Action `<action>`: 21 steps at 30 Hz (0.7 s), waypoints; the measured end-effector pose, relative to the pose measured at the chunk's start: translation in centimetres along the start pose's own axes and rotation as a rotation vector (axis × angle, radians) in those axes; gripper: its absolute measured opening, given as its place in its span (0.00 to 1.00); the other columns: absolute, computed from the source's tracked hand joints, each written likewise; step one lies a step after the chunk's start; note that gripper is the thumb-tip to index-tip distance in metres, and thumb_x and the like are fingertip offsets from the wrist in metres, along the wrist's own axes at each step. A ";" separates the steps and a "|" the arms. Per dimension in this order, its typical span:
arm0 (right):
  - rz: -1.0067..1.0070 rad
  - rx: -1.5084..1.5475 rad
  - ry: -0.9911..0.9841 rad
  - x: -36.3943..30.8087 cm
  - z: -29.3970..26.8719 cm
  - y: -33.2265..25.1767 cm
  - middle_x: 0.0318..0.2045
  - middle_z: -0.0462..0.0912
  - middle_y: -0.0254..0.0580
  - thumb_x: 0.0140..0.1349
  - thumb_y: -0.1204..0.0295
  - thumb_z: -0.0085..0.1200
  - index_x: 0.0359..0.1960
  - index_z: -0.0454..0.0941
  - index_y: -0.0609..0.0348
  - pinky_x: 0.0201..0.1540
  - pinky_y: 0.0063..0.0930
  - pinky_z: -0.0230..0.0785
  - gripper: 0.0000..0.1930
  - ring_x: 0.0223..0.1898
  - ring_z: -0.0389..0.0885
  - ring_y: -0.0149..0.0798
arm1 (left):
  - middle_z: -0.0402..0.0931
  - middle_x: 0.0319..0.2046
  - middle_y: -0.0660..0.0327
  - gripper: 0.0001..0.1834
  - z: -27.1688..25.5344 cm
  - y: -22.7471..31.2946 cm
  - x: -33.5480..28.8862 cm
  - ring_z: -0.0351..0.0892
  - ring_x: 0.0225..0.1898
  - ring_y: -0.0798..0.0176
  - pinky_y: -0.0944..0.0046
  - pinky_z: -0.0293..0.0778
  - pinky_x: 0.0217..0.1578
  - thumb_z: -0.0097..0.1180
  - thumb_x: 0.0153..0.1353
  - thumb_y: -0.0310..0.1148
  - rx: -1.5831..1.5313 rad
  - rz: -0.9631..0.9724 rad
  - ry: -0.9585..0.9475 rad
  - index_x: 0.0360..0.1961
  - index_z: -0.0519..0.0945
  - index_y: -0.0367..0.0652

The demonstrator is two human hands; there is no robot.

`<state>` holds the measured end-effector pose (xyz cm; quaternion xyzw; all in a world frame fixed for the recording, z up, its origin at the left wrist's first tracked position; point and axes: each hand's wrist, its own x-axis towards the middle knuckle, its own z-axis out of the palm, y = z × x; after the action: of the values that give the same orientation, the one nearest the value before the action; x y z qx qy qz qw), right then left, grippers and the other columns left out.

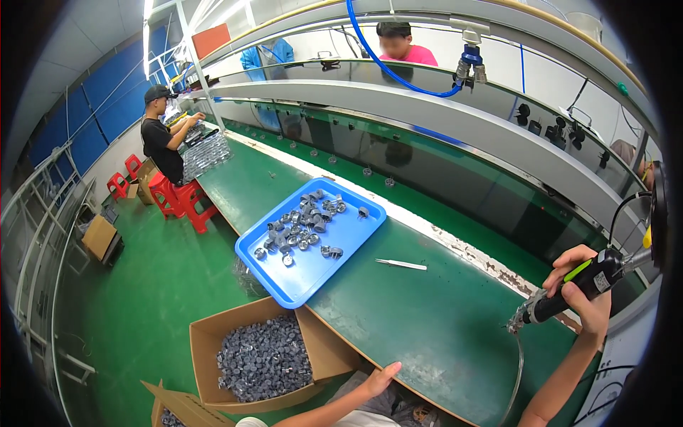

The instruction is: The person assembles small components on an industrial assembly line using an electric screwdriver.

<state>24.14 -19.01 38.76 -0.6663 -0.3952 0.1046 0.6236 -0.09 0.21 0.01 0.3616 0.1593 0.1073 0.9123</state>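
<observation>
At the right, my right hand [587, 288] is wrapped round a black electric screwdriver [569, 297] with a bright green lever. Its nose tilts down to the left above the green bench and is wrapped in something clear and crinkled. A thin clear tube [520, 363] runs from there toward the lower edge. My left hand [379, 381] rests at the bench's near edge with its fingers stretched out and nothing visible in them. Between the hands and the tray, white tweezers [402, 264] lie on the bench. A blue tray [299, 285] holds several small dark-grey round parts [302, 226].
An open cardboard box [327, 345] full of similar grey parts stands beside the bench at lower left. Beyond the tray runs a sunken conveyor [398, 186] carrying small clear parts. A blue air hose [398, 80] hangs overhead. A person [162, 135] works at far left near red stools [188, 203].
</observation>
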 end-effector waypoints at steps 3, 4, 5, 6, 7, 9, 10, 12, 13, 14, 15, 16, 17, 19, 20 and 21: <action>-0.013 0.007 0.003 0.0 0.0 0.0 0.32 0.86 0.51 0.55 0.74 0.62 0.46 0.77 0.69 0.39 0.27 0.76 0.18 0.31 0.84 0.35 | 0.76 0.54 0.65 0.21 0.2 0.2 -0.1 0.72 0.54 0.68 0.62 0.68 0.58 0.56 0.73 0.39 -0.002 0.022 -0.015 0.59 0.75 0.36; -0.012 0.007 0.003 0.0 0.0 0.1 0.32 0.86 0.51 0.55 0.74 0.62 0.46 0.77 0.69 0.39 0.27 0.76 0.18 0.31 0.84 0.35 | 0.76 0.54 0.65 0.21 0.1 0.2 -0.2 0.72 0.54 0.68 0.62 0.68 0.58 0.56 0.73 0.39 -0.001 0.021 -0.014 0.59 0.75 0.36; -0.013 0.004 0.000 0.1 0.0 0.2 0.32 0.86 0.51 0.55 0.73 0.62 0.46 0.77 0.69 0.39 0.27 0.76 0.18 0.31 0.84 0.35 | 0.75 0.54 0.65 0.21 -0.1 0.3 -0.2 0.72 0.55 0.68 0.62 0.68 0.58 0.56 0.73 0.39 0.011 -0.007 -0.012 0.60 0.75 0.36; -0.013 0.000 -0.003 0.1 0.0 0.2 0.32 0.86 0.51 0.55 0.73 0.63 0.46 0.77 0.69 0.40 0.27 0.77 0.18 0.31 0.84 0.35 | 0.75 0.55 0.65 0.21 -0.2 0.4 -0.3 0.72 0.55 0.67 0.62 0.68 0.58 0.56 0.73 0.39 0.024 -0.036 -0.010 0.60 0.74 0.36; -0.012 -0.001 -0.002 0.1 0.0 0.2 0.32 0.86 0.51 0.55 0.73 0.63 0.46 0.77 0.69 0.40 0.27 0.77 0.18 0.31 0.84 0.35 | 0.75 0.55 0.65 0.21 0.0 0.4 -0.3 0.72 0.55 0.67 0.62 0.68 0.58 0.56 0.73 0.39 0.022 -0.038 -0.011 0.60 0.74 0.36; -0.010 -0.002 -0.004 0.0 0.0 0.2 0.32 0.86 0.51 0.55 0.73 0.63 0.46 0.76 0.69 0.40 0.28 0.77 0.18 0.31 0.84 0.35 | 0.75 0.56 0.64 0.22 0.4 0.4 -0.3 0.72 0.55 0.67 0.63 0.68 0.59 0.56 0.72 0.39 -0.007 0.008 -0.012 0.61 0.74 0.35; -0.010 0.000 -0.005 0.1 0.1 0.2 0.32 0.86 0.51 0.55 0.73 0.63 0.46 0.76 0.69 0.40 0.28 0.77 0.18 0.31 0.84 0.35 | 0.75 0.56 0.64 0.22 -0.2 0.0 -0.2 0.72 0.55 0.67 0.63 0.68 0.59 0.56 0.72 0.39 -0.006 0.009 -0.010 0.61 0.74 0.35; -0.015 0.010 -0.020 0.2 0.2 0.2 0.31 0.86 0.51 0.55 0.72 0.63 0.46 0.77 0.69 0.40 0.28 0.77 0.18 0.31 0.84 0.35 | 0.70 0.66 0.56 0.34 -2.0 -1.0 0.1 0.70 0.66 0.57 0.51 0.63 0.69 0.56 0.71 0.46 0.106 -0.025 -0.034 0.70 0.65 0.38; -0.013 0.009 -0.019 0.2 0.1 0.3 0.31 0.86 0.51 0.55 0.72 0.63 0.46 0.77 0.69 0.40 0.28 0.77 0.18 0.31 0.84 0.35 | 0.70 0.66 0.56 0.34 -2.0 -1.1 0.2 0.70 0.66 0.57 0.51 0.63 0.69 0.56 0.71 0.46 0.105 -0.027 -0.036 0.70 0.65 0.38; -0.010 0.008 -0.022 0.2 0.1 0.3 0.31 0.86 0.51 0.55 0.72 0.63 0.46 0.77 0.69 0.40 0.28 0.77 0.18 0.31 0.84 0.35 | 0.70 0.66 0.57 0.34 -1.9 -1.2 0.3 0.70 0.66 0.57 0.51 0.63 0.69 0.56 0.70 0.45 0.098 -0.017 -0.045 0.71 0.65 0.38; -0.007 0.008 -0.026 0.2 0.1 0.3 0.31 0.86 0.51 0.55 0.72 0.64 0.46 0.77 0.69 0.40 0.28 0.77 0.18 0.31 0.84 0.35 | 0.70 0.66 0.57 0.34 -1.9 -1.2 0.3 0.69 0.66 0.58 0.51 0.63 0.69 0.57 0.70 0.45 0.092 -0.007 -0.055 0.71 0.65 0.38; -0.007 0.008 -0.026 0.2 0.1 0.3 0.31 0.86 0.51 0.55 0.72 0.64 0.46 0.77 0.69 0.40 0.28 0.77 0.18 0.31 0.84 0.35 | 0.70 0.66 0.57 0.34 -2.0 -1.3 0.3 0.69 0.66 0.58 0.51 0.63 0.69 0.57 0.70 0.45 0.092 -0.007 -0.054 0.71 0.65 0.38; -0.007 0.010 -0.027 0.2 0.1 0.3 0.31 0.86 0.51 0.55 0.72 0.64 0.46 0.77 0.69 0.40 0.28 0.77 0.18 0.31 0.84 0.35 | 0.70 0.66 0.57 0.34 -2.3 -1.5 0.3 0.69 0.66 0.58 0.51 0.63 0.69 0.57 0.70 0.45 0.094 -0.035 -0.055 0.71 0.65 0.38; -0.008 0.015 -0.030 0.2 0.2 0.3 0.31 0.86 0.50 0.55 0.71 0.64 0.45 0.77 0.69 0.40 0.28 0.78 0.18 0.31 0.84 0.35 | 0.70 0.66 0.57 0.34 -3.4 -2.3 0.4 0.69 0.66 0.58 0.51 0.63 0.69 0.57 0.70 0.45 0.097 -0.060 -0.053 0.71 0.64 0.38; -0.008 0.018 -0.035 0.3 0.3 0.2 0.31 0.86 0.50 0.55 0.71 0.64 0.45 0.77 0.69 0.40 0.28 0.78 0.18 0.31 0.84 0.35 | 0.70 0.66 0.57 0.34 -4.0 -2.9 0.4 0.69 0.66 0.58 0.51 0.63 0.69 0.56 0.70 0.45 0.110 -0.064 -0.002 0.70 0.65 0.38; -0.009 0.021 -0.041 0.3 0.5 0.2 0.31 0.87 0.50 0.55 0.72 0.64 0.45 0.77 0.68 0.40 0.28 0.78 0.18 0.31 0.84 0.35 | 0.70 0.66 0.57 0.34 -4.7 -3.5 0.3 0.69 0.66 0.57 0.51 0.63 0.69 0.56 0.70 0.45 0.123 -0.067 0.049 0.70 0.65 0.38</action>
<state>24.15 -18.41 38.63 -0.6554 -0.4097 0.1195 0.6231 -1.23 0.76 -5.69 0.4087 0.1999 0.0753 0.8873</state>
